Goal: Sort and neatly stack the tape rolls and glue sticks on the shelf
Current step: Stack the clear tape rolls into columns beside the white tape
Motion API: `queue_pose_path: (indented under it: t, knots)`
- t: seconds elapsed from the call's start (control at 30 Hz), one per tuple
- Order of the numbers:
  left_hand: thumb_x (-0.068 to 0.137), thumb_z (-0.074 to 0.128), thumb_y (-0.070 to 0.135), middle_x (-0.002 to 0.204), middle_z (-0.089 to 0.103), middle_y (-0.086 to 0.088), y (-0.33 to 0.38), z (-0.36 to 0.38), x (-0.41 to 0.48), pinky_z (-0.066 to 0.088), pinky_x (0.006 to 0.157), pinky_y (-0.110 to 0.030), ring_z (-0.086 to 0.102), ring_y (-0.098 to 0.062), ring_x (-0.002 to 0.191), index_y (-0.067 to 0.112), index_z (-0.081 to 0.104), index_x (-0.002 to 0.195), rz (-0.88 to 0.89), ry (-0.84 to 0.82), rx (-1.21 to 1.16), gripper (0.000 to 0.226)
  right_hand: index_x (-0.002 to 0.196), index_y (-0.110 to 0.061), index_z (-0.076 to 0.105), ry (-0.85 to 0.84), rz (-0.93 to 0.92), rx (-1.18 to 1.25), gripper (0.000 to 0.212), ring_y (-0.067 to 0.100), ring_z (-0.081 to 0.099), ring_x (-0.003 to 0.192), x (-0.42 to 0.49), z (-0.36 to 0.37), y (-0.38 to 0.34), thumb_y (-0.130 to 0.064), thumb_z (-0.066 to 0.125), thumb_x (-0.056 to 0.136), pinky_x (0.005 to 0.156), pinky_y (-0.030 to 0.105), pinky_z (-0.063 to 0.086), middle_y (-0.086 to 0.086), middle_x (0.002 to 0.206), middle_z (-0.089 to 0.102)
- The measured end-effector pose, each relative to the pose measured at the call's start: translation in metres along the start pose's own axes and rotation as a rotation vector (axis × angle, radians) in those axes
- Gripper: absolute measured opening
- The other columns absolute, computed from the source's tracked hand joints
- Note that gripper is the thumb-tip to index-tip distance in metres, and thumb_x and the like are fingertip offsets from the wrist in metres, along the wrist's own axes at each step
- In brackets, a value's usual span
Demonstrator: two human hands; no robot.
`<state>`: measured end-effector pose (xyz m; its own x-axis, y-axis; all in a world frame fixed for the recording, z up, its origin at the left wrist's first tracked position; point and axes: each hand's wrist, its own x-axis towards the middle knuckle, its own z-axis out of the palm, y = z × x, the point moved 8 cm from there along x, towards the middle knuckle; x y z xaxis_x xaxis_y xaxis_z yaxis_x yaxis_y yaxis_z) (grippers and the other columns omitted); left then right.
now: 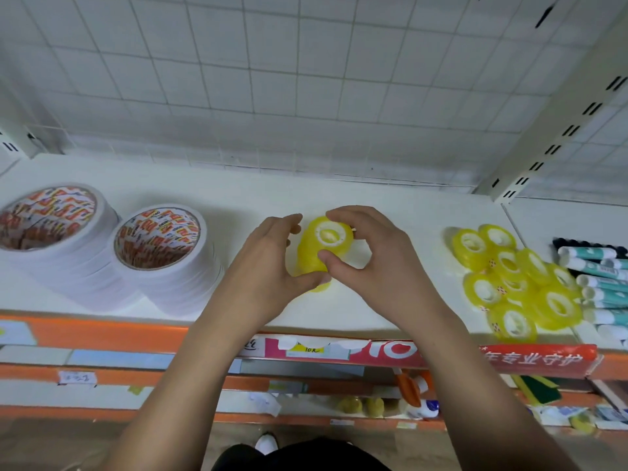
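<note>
A stack of small yellow tape rolls stands in the middle of the white shelf. My right hand pinches the top roll between thumb and fingers. My left hand curls round the stack's left side, thumb at its base. A loose heap of several yellow tape rolls lies on the shelf to the right. Glue sticks with teal and white labels lie in a pile at the far right.
Two tall stacks of wide white tape rolls with red-printed cores stand at the left; the other stack is further left. A wire grid backs the shelf. Orange price rails and lower shelves with goods lie below.
</note>
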<state>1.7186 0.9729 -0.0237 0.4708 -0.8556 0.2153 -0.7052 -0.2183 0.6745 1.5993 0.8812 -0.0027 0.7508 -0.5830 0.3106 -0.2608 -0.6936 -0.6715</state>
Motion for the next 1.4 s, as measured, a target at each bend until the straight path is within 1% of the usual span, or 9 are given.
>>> queue_pose_path:
  t: [0.13, 0.23, 0.4, 0.63, 0.9, 1.1, 1.2, 1.3, 1.4]
  knots:
    - [0.070, 0.081, 0.045, 0.117, 0.059, 0.010, -0.006, 0.000, -0.004, 0.044, 0.078, -0.020, 0.053, -0.003, 0.092, 0.022, 0.052, 0.135, -0.028, 0.010, -0.013, 0.074, 0.127, -0.024, 0.059, -0.037, 0.001, 0.006, 0.045, 0.009, 0.052, 0.120, 0.001, 0.010, 0.001, -0.033, 0.073, 0.086, 0.099, 0.039, 0.047, -0.013, 0.128, 0.055]
    - [0.071, 0.079, 0.044, 0.111, 0.060, 0.012, -0.004, -0.001, -0.007, 0.045, 0.075, -0.020, 0.054, -0.001, 0.087, 0.025, 0.058, 0.128, -0.029, 0.017, -0.022, 0.064, 0.134, -0.028, 0.054, -0.061, 0.008, 0.029, 0.057, 0.006, 0.050, 0.123, -0.001, 0.011, 0.004, -0.037, 0.076, 0.082, 0.102, 0.037, 0.046, -0.014, 0.132, 0.052]
    - [0.073, 0.079, 0.038, 0.097, 0.061, 0.013, -0.001, -0.003, -0.010, 0.040, 0.068, -0.010, 0.054, 0.002, 0.079, 0.025, 0.063, 0.121, -0.032, 0.039, -0.030, 0.052, 0.141, -0.030, 0.047, -0.085, 0.159, 0.098, 0.075, 0.004, 0.057, 0.114, -0.010, 0.013, 0.022, -0.048, 0.078, 0.076, 0.099, 0.033, 0.049, -0.014, 0.132, 0.055]
    - [0.072, 0.080, 0.042, 0.086, 0.067, 0.006, -0.003, -0.004, -0.007, 0.048, 0.071, -0.025, 0.059, -0.008, 0.076, 0.022, 0.070, 0.112, -0.069, 0.049, -0.029, 0.045, 0.128, -0.028, 0.058, -0.082, 0.174, 0.140, 0.055, 0.006, 0.060, 0.109, -0.008, 0.014, 0.022, -0.040, 0.079, 0.079, 0.097, 0.032, 0.050, -0.015, 0.120, 0.064]
    - [0.072, 0.081, 0.044, 0.085, 0.069, 0.005, -0.001, -0.004, -0.009, 0.052, 0.074, -0.030, 0.061, -0.010, 0.075, 0.023, 0.071, 0.113, -0.079, 0.070, -0.003, 0.047, 0.141, -0.031, 0.048, -0.083, 0.205, 0.097, 0.074, 0.005, 0.061, 0.112, -0.011, 0.009, 0.020, -0.046, 0.079, 0.075, 0.100, 0.026, 0.047, -0.010, 0.128, 0.064]
    - [0.074, 0.082, 0.035, 0.087, 0.068, 0.003, 0.003, -0.004, -0.012, 0.050, 0.075, -0.029, 0.061, -0.011, 0.077, 0.023, 0.069, 0.114, -0.073, 0.050, -0.023, 0.044, 0.139, -0.033, 0.050, -0.119, 0.211, 0.122, 0.074, 0.000, 0.060, 0.112, -0.014, 0.011, 0.019, -0.049, 0.079, 0.073, 0.098, 0.018, 0.045, -0.018, 0.127, 0.063]
    - [0.071, 0.082, 0.043, 0.091, 0.068, 0.003, -0.001, 0.000, -0.014, 0.050, 0.075, -0.029, 0.061, -0.010, 0.082, 0.023, 0.068, 0.113, -0.101, -0.012, -0.033, 0.048, 0.143, -0.033, 0.046, -0.142, 0.224, 0.142, 0.082, -0.003, 0.058, 0.112, -0.017, 0.009, 0.024, -0.053, 0.077, 0.070, 0.098, 0.012, 0.043, -0.019, 0.127, 0.061]
    - [0.070, 0.082, 0.044, 0.092, 0.069, 0.005, -0.005, -0.002, -0.017, 0.053, 0.079, -0.031, 0.063, -0.008, 0.084, 0.025, 0.068, 0.116, -0.101, -0.009, -0.080, 0.052, 0.137, -0.031, 0.054, -0.163, 0.221, 0.137, 0.066, -0.005, 0.059, 0.108, -0.018, 0.006, 0.027, -0.045, 0.078, 0.078, 0.095, 0.009, 0.044, -0.021, 0.119, 0.063]
    - [0.073, 0.082, 0.037, 0.088, 0.071, 0.006, -0.006, -0.005, -0.016, 0.054, 0.080, -0.032, 0.065, -0.007, 0.082, 0.028, 0.070, 0.114, -0.085, 0.028, -0.100, 0.043, 0.126, -0.032, 0.063, -0.167, 0.180, 0.172, 0.044, -0.005, 0.061, 0.104, -0.016, 0.009, 0.024, -0.035, 0.076, 0.083, 0.092, 0.011, 0.046, -0.022, 0.111, 0.068]
